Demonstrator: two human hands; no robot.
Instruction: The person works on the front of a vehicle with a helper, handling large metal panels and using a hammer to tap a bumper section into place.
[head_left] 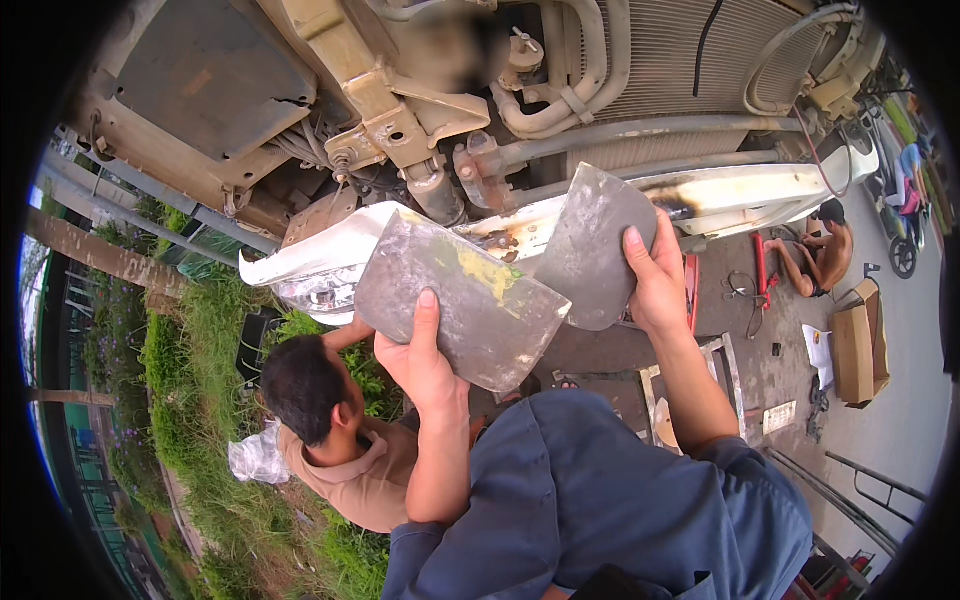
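My left hand [428, 368] grips a flat dark grey plate [455, 310] with its thumb lying on the face. Pale yellow-green smears mark the upper part of that plate, and one corner is rounded. In my right hand [656, 272] is a second flat grey plate [592, 240], smaller in view and plainer, held with the thumb on its edge. Side by side, the two plates slant toward each other, their near edges close together. Behind them runs a white, curved, scorched and rusty bumper-like panel [520, 235] of a vehicle.
Above are the vehicle's tan frame [385, 120], pipes and a finned radiator [690, 60]. A person in a tan shirt [340, 450] crouches at left beside grass. At right, another person [828, 250] sits near a red cylinder [760, 265] and a cardboard box [860, 345].
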